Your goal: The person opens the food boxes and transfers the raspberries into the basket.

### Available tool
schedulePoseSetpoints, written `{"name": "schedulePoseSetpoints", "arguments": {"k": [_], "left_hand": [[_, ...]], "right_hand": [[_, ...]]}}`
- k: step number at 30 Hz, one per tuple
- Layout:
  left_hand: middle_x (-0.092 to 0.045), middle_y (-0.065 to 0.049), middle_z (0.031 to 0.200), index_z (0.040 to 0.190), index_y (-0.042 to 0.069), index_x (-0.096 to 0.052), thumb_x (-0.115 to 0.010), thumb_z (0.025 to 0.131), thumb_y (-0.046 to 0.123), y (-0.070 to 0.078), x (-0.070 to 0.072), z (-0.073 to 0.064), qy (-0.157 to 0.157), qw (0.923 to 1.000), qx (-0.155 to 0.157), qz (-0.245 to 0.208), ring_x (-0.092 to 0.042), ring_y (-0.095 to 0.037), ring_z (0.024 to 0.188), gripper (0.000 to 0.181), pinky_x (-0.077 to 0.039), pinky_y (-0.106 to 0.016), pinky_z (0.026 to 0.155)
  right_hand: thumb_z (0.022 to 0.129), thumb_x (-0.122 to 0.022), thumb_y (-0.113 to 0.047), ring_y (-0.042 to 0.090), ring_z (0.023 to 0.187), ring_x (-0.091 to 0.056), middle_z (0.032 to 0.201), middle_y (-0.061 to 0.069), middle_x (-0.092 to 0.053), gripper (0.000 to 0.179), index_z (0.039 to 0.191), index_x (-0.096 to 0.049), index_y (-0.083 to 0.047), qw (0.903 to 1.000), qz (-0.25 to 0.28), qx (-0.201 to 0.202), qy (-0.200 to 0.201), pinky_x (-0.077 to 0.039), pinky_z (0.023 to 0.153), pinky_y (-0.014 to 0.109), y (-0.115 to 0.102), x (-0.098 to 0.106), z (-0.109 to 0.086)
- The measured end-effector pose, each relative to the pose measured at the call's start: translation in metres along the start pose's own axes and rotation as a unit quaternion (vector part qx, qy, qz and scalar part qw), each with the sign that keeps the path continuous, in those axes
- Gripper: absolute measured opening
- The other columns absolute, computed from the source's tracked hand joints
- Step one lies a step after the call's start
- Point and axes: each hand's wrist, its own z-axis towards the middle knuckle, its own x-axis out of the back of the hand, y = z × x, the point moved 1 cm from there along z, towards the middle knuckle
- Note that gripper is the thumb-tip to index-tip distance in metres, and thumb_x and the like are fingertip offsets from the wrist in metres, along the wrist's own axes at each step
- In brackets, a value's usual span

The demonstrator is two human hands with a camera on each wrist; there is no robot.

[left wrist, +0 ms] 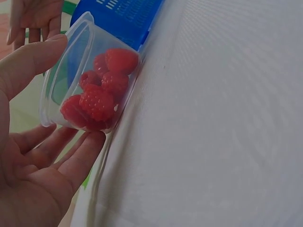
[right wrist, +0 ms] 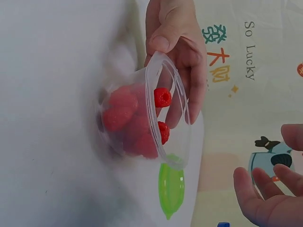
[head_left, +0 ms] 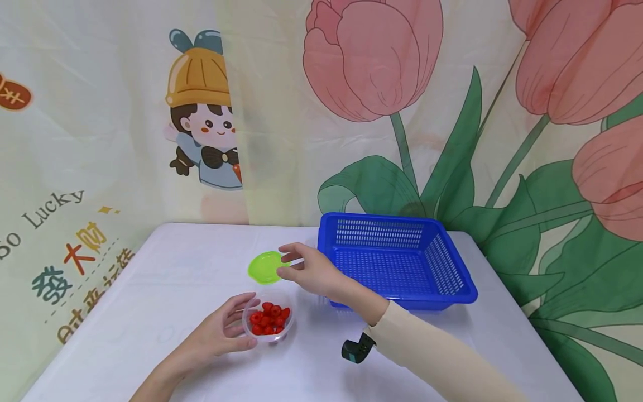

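A round clear plastic tub (left wrist: 124, 40) stands upright on the table, holding several red raspberries (head_left: 270, 319). My left hand (head_left: 221, 329) grips the tub from its left side, thumb towards the near side and fingers round the far side. Beyond the tub lies a bright green lid (head_left: 262, 269), flat on the cloth. Over the lid's right edge is my right hand (head_left: 312, 271), fingers spread and loosely bent, with nothing held. In the right wrist view its fingers (right wrist: 267, 203) are apart from the tub; whether they touch the lid cannot be told.
A blue perforated basket (head_left: 382, 268) sits at the back right, behind my right forearm. White cloth covers the table (head_left: 201, 262). A printed curtain (head_left: 276, 111) hangs behind the table. A small black device (head_left: 358, 349) is at my right wrist.
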Motion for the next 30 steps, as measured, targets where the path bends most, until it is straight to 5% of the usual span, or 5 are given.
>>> {"name": "schedulePoseSetpoints", "arguments": {"k": [7, 13, 18, 22, 30], "left_hand": [[-0.044, -0.018, 0.163, 0.162, 0.017, -0.036, -0.087, 0.089, 0.018, -0.003, 0.001, 0.0, 0.001, 1.0, 0.005, -0.002, -0.049, -0.04, 0.146, 0.088, -0.054, -0.027, 0.107], [-0.044, -0.018, 0.163, 0.162, 0.016, -0.036, -0.088, 0.089, 0.02, -0.004, 0.001, 0.0, 0.005, 0.9999, 0.009, 0.005, -0.048, -0.041, 0.147, 0.089, -0.054, -0.029, 0.107], [-0.045, -0.018, 0.163, 0.161, 0.017, -0.037, -0.087, 0.089, 0.019, -0.004, 0.0, 0.001, 0.006, 1.0, 0.0, 0.004, -0.048, -0.04, 0.147, 0.088, -0.054, -0.024, 0.106], [-0.045, -0.018, 0.162, 0.161, 0.018, -0.037, -0.087, 0.089, 0.017, -0.003, 0.0, 0.002, 0.003, 0.9999, -0.01, 0.002, -0.049, -0.041, 0.146, 0.087, -0.053, -0.02, 0.104], [-0.043, -0.02, 0.163, 0.162, 0.015, -0.035, -0.086, 0.09, 0.015, -0.003, 0.002, 0.003, -0.003, 0.9999, -0.015, -0.002, -0.05, -0.042, 0.145, 0.088, -0.053, -0.02, 0.104]], "right_hand": [[0.103, -0.072, -0.026, 0.022, 0.125, -0.067, 0.137, 0.003, -0.067, 0.049, 0.15, -0.057, -0.019, 0.9992, -0.017, 0.035, -0.007, -0.061, 0.097, 0.035, 0.004, -0.004, -0.013], [0.102, -0.074, -0.018, 0.025, 0.12, -0.069, 0.136, 0.009, -0.068, 0.05, 0.148, -0.058, -0.009, 0.9946, -0.058, 0.084, -0.014, -0.059, 0.095, 0.024, 0.011, -0.012, -0.018], [0.1, -0.075, -0.015, 0.027, 0.119, -0.068, 0.135, 0.012, -0.066, 0.05, 0.147, -0.059, -0.006, 0.9884, -0.099, 0.114, -0.014, -0.06, 0.096, 0.028, 0.015, -0.018, -0.021], [0.099, -0.075, -0.013, 0.029, 0.119, -0.067, 0.133, 0.014, -0.066, 0.048, 0.145, -0.061, -0.005, 0.9811, -0.134, 0.139, -0.01, -0.06, 0.099, 0.035, 0.019, -0.022, -0.022], [0.099, -0.077, -0.017, 0.022, 0.12, -0.065, 0.129, 0.007, -0.07, 0.044, 0.141, -0.065, -0.012, 0.9601, -0.222, 0.171, -0.004, -0.055, 0.099, 0.024, 0.024, -0.028, -0.023]]}}
